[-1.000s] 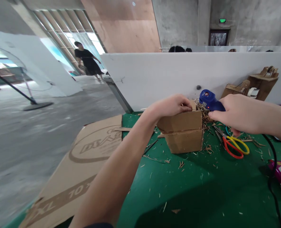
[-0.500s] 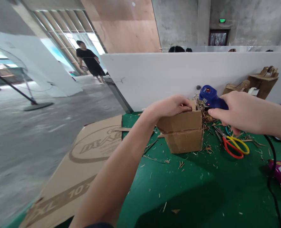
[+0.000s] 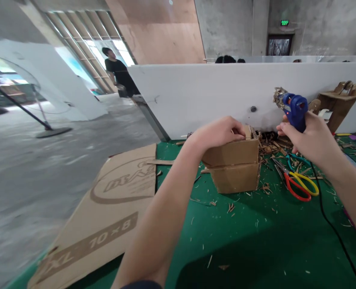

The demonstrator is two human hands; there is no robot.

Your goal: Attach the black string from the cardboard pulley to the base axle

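Observation:
My left hand [image 3: 222,131] rests at the top of a small cardboard box [image 3: 236,176], its fingers curled over the far edge and partly hidden. They grip the box's upper rim. In my right hand [image 3: 306,132] is a blue hot glue gun [image 3: 296,110], raised to the right of the box. Its nozzle end points left and is crusted with scraps, and a small red light glows on it. A black cord [image 3: 331,220] runs down from it. Below my right hand lie scissors [image 3: 300,184] with red and yellow handles.
A large flat cardboard sheet [image 3: 105,216] lies at the table's left edge. Cardboard scraps [image 3: 274,146] litter the green table [image 3: 256,233] behind the box. A white partition [image 3: 202,96] stands at the back, with a cardboard model [image 3: 337,104] beside it. A person [image 3: 120,74] stands in the distance.
My right hand has lifted the glue gun up and to the right, away from the box, and turned it. My left hand stays on the box. The distant person has moved right.

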